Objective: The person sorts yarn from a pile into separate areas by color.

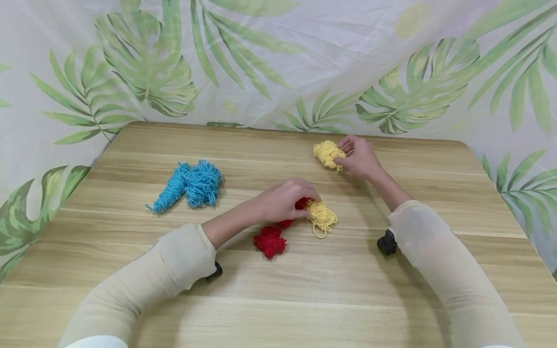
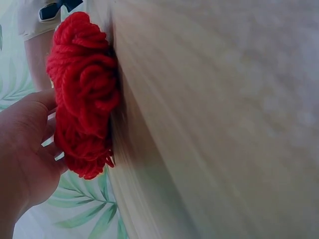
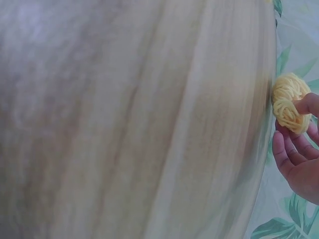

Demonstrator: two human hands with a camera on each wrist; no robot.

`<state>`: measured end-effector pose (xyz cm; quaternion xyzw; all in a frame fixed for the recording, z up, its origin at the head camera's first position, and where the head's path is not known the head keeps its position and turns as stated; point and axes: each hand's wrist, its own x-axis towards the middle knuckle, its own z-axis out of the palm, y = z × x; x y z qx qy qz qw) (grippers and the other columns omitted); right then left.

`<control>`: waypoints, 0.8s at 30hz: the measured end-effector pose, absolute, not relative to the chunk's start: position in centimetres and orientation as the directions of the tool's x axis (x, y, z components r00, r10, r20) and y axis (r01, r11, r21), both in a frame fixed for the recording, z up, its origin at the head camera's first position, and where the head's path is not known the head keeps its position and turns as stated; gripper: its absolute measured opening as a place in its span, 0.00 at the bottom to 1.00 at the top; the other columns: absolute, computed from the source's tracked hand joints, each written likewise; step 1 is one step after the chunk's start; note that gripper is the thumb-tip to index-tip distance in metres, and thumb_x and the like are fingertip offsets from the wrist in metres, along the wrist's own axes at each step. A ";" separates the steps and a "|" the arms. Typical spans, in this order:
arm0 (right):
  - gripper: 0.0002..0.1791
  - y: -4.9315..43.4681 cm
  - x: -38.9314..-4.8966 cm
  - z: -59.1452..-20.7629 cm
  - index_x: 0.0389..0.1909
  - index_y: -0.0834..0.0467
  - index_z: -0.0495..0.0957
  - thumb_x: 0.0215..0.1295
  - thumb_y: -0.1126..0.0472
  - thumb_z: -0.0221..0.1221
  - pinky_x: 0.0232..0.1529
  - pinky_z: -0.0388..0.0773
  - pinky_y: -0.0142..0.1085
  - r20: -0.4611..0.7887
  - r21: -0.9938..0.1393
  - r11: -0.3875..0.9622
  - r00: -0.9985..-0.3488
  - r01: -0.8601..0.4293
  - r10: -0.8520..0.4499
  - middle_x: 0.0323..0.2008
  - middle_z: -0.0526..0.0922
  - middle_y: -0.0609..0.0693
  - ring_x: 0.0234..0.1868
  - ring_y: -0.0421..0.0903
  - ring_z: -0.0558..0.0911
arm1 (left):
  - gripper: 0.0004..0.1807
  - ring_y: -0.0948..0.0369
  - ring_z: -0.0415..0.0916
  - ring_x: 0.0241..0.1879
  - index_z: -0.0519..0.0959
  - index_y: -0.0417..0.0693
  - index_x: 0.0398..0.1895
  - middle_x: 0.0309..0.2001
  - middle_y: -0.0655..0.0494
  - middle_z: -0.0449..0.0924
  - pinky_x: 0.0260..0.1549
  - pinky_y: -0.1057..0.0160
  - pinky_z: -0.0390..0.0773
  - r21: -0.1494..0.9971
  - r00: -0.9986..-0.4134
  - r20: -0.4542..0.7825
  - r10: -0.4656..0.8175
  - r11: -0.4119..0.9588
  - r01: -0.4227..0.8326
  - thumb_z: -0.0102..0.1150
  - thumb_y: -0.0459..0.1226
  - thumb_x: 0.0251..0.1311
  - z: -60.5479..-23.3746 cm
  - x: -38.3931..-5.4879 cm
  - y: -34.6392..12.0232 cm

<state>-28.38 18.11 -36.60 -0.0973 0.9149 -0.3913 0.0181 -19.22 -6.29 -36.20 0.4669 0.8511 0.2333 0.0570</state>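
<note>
My left hand point(image 1: 285, 200) pinches the left end of a yellow yarn bundle point(image 1: 322, 217) between thumb and fingertips. Red yarn shows beneath that hand, beside a red bundle point(image 1: 270, 241) on the table. In the left wrist view red yarn point(image 2: 87, 89) stands in front of the fingers and hides their tips. Farther back, my right hand point(image 1: 359, 157) holds a second yellow yarn bundle point(image 1: 327, 153) by its right side. The right wrist view has the thumb on that yellow bundle point(image 3: 289, 102), with the other fingers partly beneath it.
Two blue yarn bundles point(image 1: 202, 183) lie touching on the left of the wooden table point(image 1: 304, 309). A leaf-printed cloth point(image 1: 270, 63) hangs behind the table's back edge. Small black devices point(image 1: 387, 243) are strapped under both wrists.
</note>
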 end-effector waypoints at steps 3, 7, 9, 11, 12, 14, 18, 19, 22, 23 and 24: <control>0.19 18.1 -28.6 -36.6 0.51 0.70 0.75 0.63 0.67 0.68 0.52 0.79 0.48 0.052 -0.717 0.677 -0.980 -0.169 -0.190 0.51 0.81 0.69 0.52 0.61 0.80 | 0.17 0.54 0.80 0.58 0.85 0.39 0.54 0.54 0.48 0.85 0.63 0.59 0.75 0.450 -0.560 0.108 0.821 0.462 0.764 0.72 0.35 0.63 -36.1 -19.2 -6.1; 0.19 18.2 -28.9 -36.8 0.52 0.70 0.76 0.63 0.67 0.68 0.52 0.79 0.47 0.057 -0.717 0.675 -0.980 -0.172 -0.188 0.51 0.81 0.69 0.52 0.61 0.81 | 0.18 0.54 0.80 0.58 0.85 0.39 0.54 0.54 0.48 0.85 0.63 0.59 0.76 0.438 -0.553 0.107 0.826 0.460 0.772 0.73 0.33 0.62 -36.2 -19.3 -5.9; 0.19 18.3 -29.0 -36.9 0.52 0.69 0.76 0.63 0.67 0.68 0.51 0.79 0.46 0.059 -0.717 0.675 -0.981 -0.172 -0.187 0.51 0.82 0.69 0.51 0.60 0.81 | 0.17 0.54 0.80 0.56 0.85 0.38 0.53 0.52 0.48 0.85 0.62 0.59 0.76 0.437 -0.552 0.109 0.827 0.459 0.774 0.72 0.32 0.61 -36.3 -19.4 -5.9; 0.19 18.3 -29.2 -37.0 0.52 0.69 0.76 0.64 0.67 0.68 0.50 0.79 0.44 0.061 -0.716 0.676 -0.981 -0.172 -0.185 0.50 0.82 0.68 0.51 0.60 0.81 | 0.15 0.55 0.81 0.53 0.85 0.39 0.51 0.50 0.49 0.86 0.59 0.59 0.78 0.441 -0.553 0.111 0.826 0.457 0.772 0.72 0.31 0.61 -36.3 -19.4 -5.9; 0.19 18.3 -29.2 -37.1 0.52 0.69 0.76 0.64 0.67 0.68 0.49 0.78 0.43 0.062 -0.715 0.678 -0.981 -0.172 -0.184 0.50 0.82 0.68 0.51 0.60 0.81 | 0.14 0.56 0.81 0.52 0.86 0.39 0.49 0.49 0.50 0.86 0.57 0.60 0.78 0.445 -0.555 0.111 0.825 0.458 0.770 0.72 0.30 0.60 -36.4 -19.4 -5.9; 0.19 18.3 -29.2 -37.2 0.52 0.69 0.77 0.64 0.67 0.68 0.48 0.77 0.43 0.062 -0.712 0.681 -0.981 -0.171 -0.182 0.50 0.82 0.68 0.51 0.59 0.81 | 0.12 0.58 0.80 0.47 0.85 0.39 0.46 0.45 0.51 0.85 0.52 0.61 0.79 0.451 -0.560 0.104 0.822 0.463 0.763 0.71 0.30 0.59 -36.4 -19.4 -5.9; 0.20 18.4 -29.2 -37.2 0.53 0.69 0.76 0.64 0.64 0.68 0.49 0.77 0.44 0.053 -0.709 0.687 -0.983 -0.160 -0.174 0.50 0.82 0.68 0.51 0.59 0.81 | 0.10 0.60 0.75 0.39 0.84 0.40 0.42 0.41 0.53 0.82 0.42 0.64 0.78 0.457 -0.571 0.086 0.816 0.478 0.751 0.71 0.30 0.56 -36.3 -19.4 -5.8; 0.20 18.3 -29.2 -37.2 0.54 0.68 0.76 0.65 0.64 0.68 0.49 0.77 0.45 0.050 -0.709 0.688 -0.984 -0.154 -0.169 0.50 0.82 0.68 0.51 0.60 0.81 | 0.10 0.60 0.74 0.39 0.84 0.40 0.41 0.40 0.53 0.81 0.41 0.64 0.77 0.458 -0.574 0.081 0.815 0.481 0.748 0.71 0.29 0.56 -36.2 -19.4 -5.8; 0.24 18.3 -29.2 -37.2 0.58 0.67 0.74 0.65 0.62 0.68 0.48 0.78 0.45 0.040 -0.705 0.695 -0.987 -0.139 -0.158 0.50 0.82 0.68 0.50 0.60 0.81 | 0.10 0.60 0.74 0.39 0.83 0.40 0.40 0.41 0.53 0.80 0.41 0.64 0.78 0.456 -0.576 0.080 0.813 0.484 0.747 0.71 0.29 0.55 -36.1 -19.4 -5.8; 0.26 18.3 -29.3 -37.2 0.60 0.67 0.73 0.65 0.62 0.68 0.48 0.78 0.46 0.039 -0.704 0.696 -0.987 -0.139 -0.158 0.50 0.82 0.68 0.49 0.60 0.82 | 0.10 0.59 0.75 0.40 0.83 0.40 0.40 0.41 0.52 0.81 0.42 0.64 0.78 0.455 -0.576 0.080 0.814 0.484 0.747 0.71 0.29 0.55 -36.1 -19.4 -5.7; 0.28 18.3 -29.3 -37.2 0.63 0.67 0.72 0.65 0.61 0.68 0.48 0.79 0.46 0.038 -0.702 0.698 -0.987 -0.140 -0.159 0.50 0.82 0.68 0.48 0.61 0.82 | 0.10 0.59 0.75 0.41 0.83 0.40 0.40 0.42 0.52 0.81 0.44 0.63 0.79 0.455 -0.576 0.078 0.814 0.485 0.747 0.71 0.29 0.55 -36.1 -19.4 -5.7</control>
